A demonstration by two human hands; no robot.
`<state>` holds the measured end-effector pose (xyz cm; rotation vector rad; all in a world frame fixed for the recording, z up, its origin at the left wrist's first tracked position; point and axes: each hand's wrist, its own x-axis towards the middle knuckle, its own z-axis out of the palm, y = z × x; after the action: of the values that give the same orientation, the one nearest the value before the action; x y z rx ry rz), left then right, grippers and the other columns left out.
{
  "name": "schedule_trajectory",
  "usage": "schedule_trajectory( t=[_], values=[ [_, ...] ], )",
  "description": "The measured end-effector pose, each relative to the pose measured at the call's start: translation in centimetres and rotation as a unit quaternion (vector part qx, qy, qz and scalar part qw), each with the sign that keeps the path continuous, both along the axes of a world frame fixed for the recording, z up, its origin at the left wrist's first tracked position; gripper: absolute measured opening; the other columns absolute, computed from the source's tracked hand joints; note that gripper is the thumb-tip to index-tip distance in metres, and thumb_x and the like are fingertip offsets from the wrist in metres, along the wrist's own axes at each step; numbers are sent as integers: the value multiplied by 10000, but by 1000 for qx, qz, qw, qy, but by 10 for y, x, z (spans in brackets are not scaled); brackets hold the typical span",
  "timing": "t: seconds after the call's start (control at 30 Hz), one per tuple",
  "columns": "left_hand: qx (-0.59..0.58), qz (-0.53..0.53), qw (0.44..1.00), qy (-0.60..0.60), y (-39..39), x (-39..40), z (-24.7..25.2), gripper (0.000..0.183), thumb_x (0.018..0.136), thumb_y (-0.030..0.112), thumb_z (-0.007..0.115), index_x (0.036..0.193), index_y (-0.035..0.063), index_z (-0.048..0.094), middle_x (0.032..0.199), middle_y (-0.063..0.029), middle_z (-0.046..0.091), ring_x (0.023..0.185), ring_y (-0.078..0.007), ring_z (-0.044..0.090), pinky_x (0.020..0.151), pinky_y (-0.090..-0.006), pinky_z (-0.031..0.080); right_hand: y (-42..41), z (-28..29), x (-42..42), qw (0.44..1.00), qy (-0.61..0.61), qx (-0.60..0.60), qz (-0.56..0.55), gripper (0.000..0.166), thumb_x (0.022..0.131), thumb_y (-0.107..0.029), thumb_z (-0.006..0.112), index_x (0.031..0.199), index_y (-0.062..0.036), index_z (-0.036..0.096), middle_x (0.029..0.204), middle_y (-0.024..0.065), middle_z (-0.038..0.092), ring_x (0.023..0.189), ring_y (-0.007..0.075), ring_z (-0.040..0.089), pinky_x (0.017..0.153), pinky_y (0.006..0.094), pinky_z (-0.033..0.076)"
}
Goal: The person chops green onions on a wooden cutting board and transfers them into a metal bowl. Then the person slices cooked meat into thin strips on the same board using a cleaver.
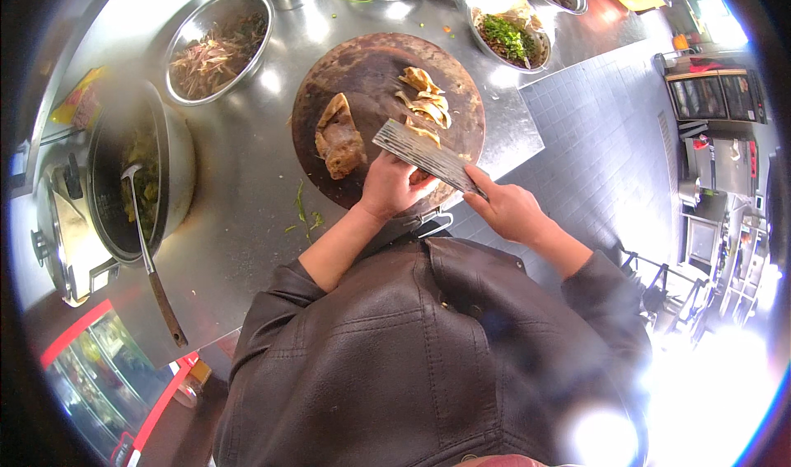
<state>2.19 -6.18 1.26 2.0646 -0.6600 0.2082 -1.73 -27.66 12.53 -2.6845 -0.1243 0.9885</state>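
A round wooden chopping board (371, 59) lies before me on the steel worktop. My right hand (510, 210) grips a cleaver (429, 155), its broad blade slanting across the near right part of the board. Close under the blade, my left hand (392, 186) has its fingers curled on a brown piece of cooked meat (420, 176), mostly hidden by hand and blade. Several sliced pieces (427, 102) of pale, yellowish-brown meat lie beyond the cleaver. To the left on the board rests a larger chunk of cooked meat (340, 139).
Left of the board stands a metal bowl of shredded food (216, 56). A deep pot (179, 170) holds a long-handled ladle (148, 244), whose handle juts over the worktop (247, 176). A bowl with chopped greens (510, 41) sits at the back right, partly under plastic film. Green scraps (303, 210) lie near my left forearm.
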Motion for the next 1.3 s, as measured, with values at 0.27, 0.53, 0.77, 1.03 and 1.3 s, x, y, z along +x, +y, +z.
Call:
schedule_trajectory(
  t=[0.27,0.53,0.77,1.03,1.3],
  values=[
    [-2,13,1000,-23,-3,1,-3,345,718,232,781,1004,75,671,1046,-110,651,974,-320,603,833,-396,501,6,-36,40,975,-43,206,-68,561,949,-522,451,1353,-137,500,1129,255,622,1079,400,590,908,420,469],
    [0,15,1000,-25,1,-4,3,379,729,212,777,1068,91,656,1053,-100,649,966,-314,610,838,-381,503,-15,36,7,991,60,110,-42,553,962,-511,405,1375,-149,471,1042,260,644,992,427,610,858,443,482],
    [-7,16,1000,-26,-1,-5,-1,375,719,217,783,1047,85,659,1023,-110,646,948,-322,611,814,-390,505,-5,17,-3,999,34,14,-25,562,960,-521,395,1402,-173,400,930,272,652,913,445,622,794,498,492],
    [-7,16,999,-42,-4,-3,3,294,722,192,774,967,72,666,984,-118,650,944,-336,607,803,-406,506,7,-25,22,987,-37,147,-50,527,973,-462,448,1369,-114,477,1097,237,645,1005,349,630,879,397,476],
    [-26,21,998,-55,-3,-6,1,326,723,161,770,1017,73,660,1036,-103,644,949,-319,608,807,-400,507,-17,27,8,985,46,151,-69,544,962,-502,427,1331,-113,520,1099,235,640,1022,399,614,896,413,478]
  ],
)
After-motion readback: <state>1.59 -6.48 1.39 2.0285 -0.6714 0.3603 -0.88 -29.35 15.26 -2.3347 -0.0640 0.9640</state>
